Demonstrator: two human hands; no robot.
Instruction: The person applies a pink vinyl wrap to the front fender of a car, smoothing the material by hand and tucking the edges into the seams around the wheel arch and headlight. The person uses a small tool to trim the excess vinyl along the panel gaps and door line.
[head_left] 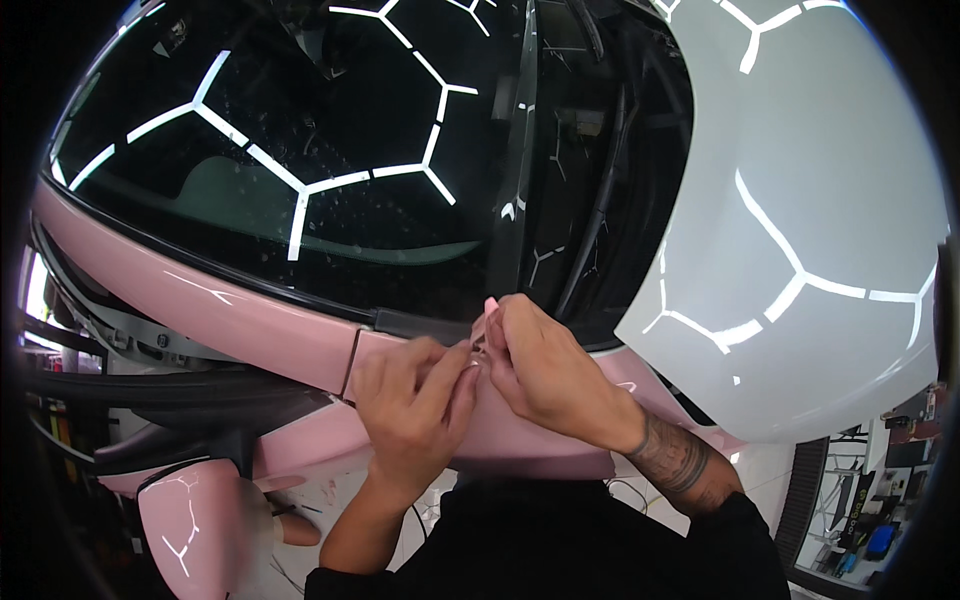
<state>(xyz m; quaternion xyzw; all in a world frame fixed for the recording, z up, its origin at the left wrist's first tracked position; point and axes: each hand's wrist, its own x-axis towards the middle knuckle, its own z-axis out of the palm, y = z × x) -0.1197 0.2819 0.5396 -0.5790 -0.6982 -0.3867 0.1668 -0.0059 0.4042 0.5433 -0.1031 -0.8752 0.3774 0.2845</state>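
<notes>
Over the pink fender (530, 440), by the lower corner of the windshield (330, 220), my two hands come together. My right hand (545, 370) is closed, and a thin pink piece, apparently film, (490, 306) sticks up from its fingertips. Close beside it, my left hand (415, 395) has curled fingers, with thumb and forefinger brought together at the same spot. Motion blurs the left fingers a little, and what they pinch cannot be made out. Glossy, wrinkled material shows between the fingertips.
A pale grey hood (820, 200) rises at the right, with a wiper (600, 200) in the dark gap beside it. The pink side mirror (190, 520) juts out at lower left near an open door (150, 335). Behind it, someone's leg (297, 530) shows. Tools (880, 540) lie at lower right.
</notes>
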